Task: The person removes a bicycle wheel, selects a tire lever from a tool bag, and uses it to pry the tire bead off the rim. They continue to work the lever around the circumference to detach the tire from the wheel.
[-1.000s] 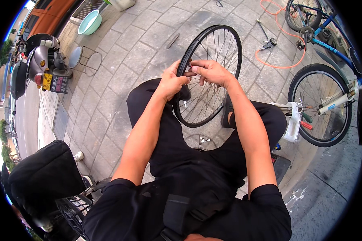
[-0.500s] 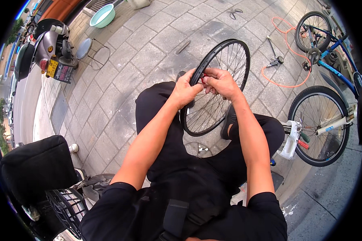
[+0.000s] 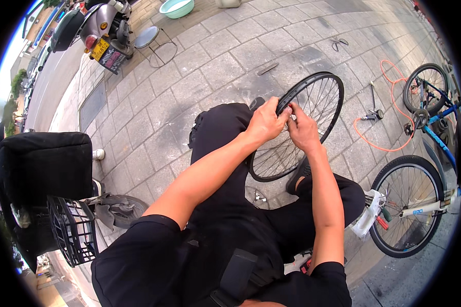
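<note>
A black spoked bicycle wheel (image 3: 298, 89) stands tilted between my legs, with no tyre seen on its rim. My left hand (image 3: 266, 122) is closed around the rim's near left side, thumb toward the spokes. Close beside it, my right hand (image 3: 304, 131) is closed, its fingertips pinched at the inner side of the rim. A small red tool (image 3: 290, 105) shows between the fingertips; its shape is mostly covered. The lower part of the wheel rests near my dark shoe (image 3: 298, 175).
An orange hose (image 3: 357, 129) and a pump-like tool (image 3: 376, 113) lie to the right, near a blue bicycle (image 3: 438, 138) and another bicycle wheel (image 3: 375, 204). Scissors (image 3: 339, 44) lie farther off. A stool (image 3: 147, 37), scooter (image 3: 105, 28) and green basin (image 3: 176, 8) stand far left.
The view has swung, so the surroundings sit farther right and lower. My hands stay at the rim, with my left thumb now closer to my right fingertips. Less of the red tool shows.
</note>
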Motion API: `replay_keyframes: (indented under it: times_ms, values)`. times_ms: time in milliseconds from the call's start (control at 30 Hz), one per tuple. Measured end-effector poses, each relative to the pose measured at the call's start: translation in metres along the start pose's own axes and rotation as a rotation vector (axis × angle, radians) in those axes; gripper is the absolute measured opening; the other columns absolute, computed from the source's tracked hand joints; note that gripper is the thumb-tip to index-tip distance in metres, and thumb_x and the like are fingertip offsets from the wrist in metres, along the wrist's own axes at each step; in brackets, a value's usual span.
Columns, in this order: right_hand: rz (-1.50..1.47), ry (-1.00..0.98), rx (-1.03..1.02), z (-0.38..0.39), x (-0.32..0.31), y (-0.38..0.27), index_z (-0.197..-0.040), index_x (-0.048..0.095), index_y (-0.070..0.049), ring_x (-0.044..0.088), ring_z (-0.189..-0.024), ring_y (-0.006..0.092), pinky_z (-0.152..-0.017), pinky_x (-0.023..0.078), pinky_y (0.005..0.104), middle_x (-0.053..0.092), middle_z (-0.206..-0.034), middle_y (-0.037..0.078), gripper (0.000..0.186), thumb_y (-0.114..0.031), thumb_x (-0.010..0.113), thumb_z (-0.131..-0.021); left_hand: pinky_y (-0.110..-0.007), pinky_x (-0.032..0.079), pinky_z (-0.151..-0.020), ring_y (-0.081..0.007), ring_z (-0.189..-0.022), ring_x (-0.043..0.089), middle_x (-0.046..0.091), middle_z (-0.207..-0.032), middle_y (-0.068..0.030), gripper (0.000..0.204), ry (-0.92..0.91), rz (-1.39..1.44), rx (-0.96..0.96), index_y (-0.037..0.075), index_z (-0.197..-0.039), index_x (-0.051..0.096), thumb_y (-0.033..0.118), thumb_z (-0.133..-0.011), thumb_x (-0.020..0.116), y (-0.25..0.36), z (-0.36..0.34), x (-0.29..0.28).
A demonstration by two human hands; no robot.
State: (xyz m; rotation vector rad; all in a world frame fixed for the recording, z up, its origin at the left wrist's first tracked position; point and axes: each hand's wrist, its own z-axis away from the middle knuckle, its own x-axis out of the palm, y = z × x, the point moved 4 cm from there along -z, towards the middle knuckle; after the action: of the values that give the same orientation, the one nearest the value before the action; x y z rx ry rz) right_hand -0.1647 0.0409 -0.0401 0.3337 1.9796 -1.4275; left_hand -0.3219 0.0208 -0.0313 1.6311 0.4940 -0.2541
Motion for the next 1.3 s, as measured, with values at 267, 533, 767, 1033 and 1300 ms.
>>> replay_keyframes:
  times_ms: [267, 533, 767, 1033, 1300]
  values:
    - [-0.467, -0.401, 0.376, -0.016, -0.01, -0.001, -0.124, 0.064, 0.0, 0.068, -0.066, 0.012, -0.058, 0.052, 0.027, 0.073, -0.1, 0.004, 0.031, -0.017, 0.069, -0.098, -0.05, 0.053, -0.079, -0.0466, -0.095, 0.066, 0.066, -0.099, -0.0245, 0.025, -0.01, -0.038, 0.137, 0.0, -0.108, 0.058, 0.02, -0.099, 0.068, -0.001, 0.013, -0.003]
    - [-0.148, -0.205, 0.177, -0.022, 0.004, 0.016, -0.098, 0.072, 0.0, 0.072, -0.079, 0.0316, -0.071, 0.055, 0.0405, 0.074, -0.087, 0.017, 0.015, -0.012, 0.063, -0.094, -0.052, 0.052, -0.08, -0.0515, -0.092, 0.062, 0.058, -0.106, -0.0286, 0.047, -0.036, -0.065, 0.177, -0.007, -0.109, 0.051, 0.036, -0.1, 0.069, 0.01, 0.01, -0.01]
    - [0.206, 0.418, -0.116, 0.003, 0.03, -0.013, -0.108, 0.069, -0.002, 0.068, -0.079, 0.0435, -0.065, 0.054, 0.0454, 0.071, -0.099, 0.019, 0.016, -0.011, 0.058, -0.1, -0.051, 0.053, -0.082, -0.0462, -0.099, 0.065, 0.064, -0.109, -0.0201, 0.042, 0.008, -0.114, -0.028, 0.0, -0.106, 0.061, 0.041, -0.098, 0.068, 0.014, 0.003, -0.007]
    - [-0.827, -0.556, 0.458, -0.022, -0.021, 0.027, -0.127, 0.066, 0.001, 0.062, -0.06, 0.0084, -0.049, 0.043, 0.0231, 0.066, -0.09, 0.001, 0.037, -0.02, 0.071, -0.097, -0.045, 0.054, -0.082, -0.0374, -0.096, 0.069, 0.069, -0.103, -0.0145, 0.033, -0.034, -0.072, -0.017, 0.005, -0.102, 0.071, 0.036, -0.093, 0.074, 0.014, -0.004, -0.01]
    - [-0.958, -0.548, 0.416, -0.028, 0.005, 0.042, -0.127, 0.063, 0.003, 0.058, -0.058, 0.0084, -0.047, 0.038, 0.0203, 0.067, -0.089, 0.002, 0.039, -0.015, 0.075, -0.095, -0.045, 0.052, -0.078, -0.0391, -0.092, 0.066, 0.06, -0.095, -0.0177, 0.029, -0.051, -0.079, 0.086, 0.001, -0.101, 0.063, 0.028, -0.095, 0.071, 0.007, -0.004, -0.015]
